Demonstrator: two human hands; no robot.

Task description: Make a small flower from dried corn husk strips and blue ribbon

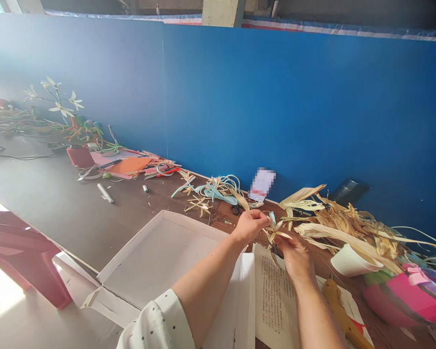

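Note:
Over the table, my left hand is closed in a pinch, its fingertips at a small light blue strip on top of a corn-husk flower. The flower has narrow pale petals spread like a star. From below and to the right, my right hand grips the flower at its base; those fingers are partly hidden. A dark loop, perhaps a scissors handle, shows beside the right fingers. Beneath the hands lies a printed page, next to a white shallow box.
Dried corn husks, a white cup, a pink container and a yellow hot-glue gun are on the right. Blue strips, a phone and a red thread spool line the blue partition.

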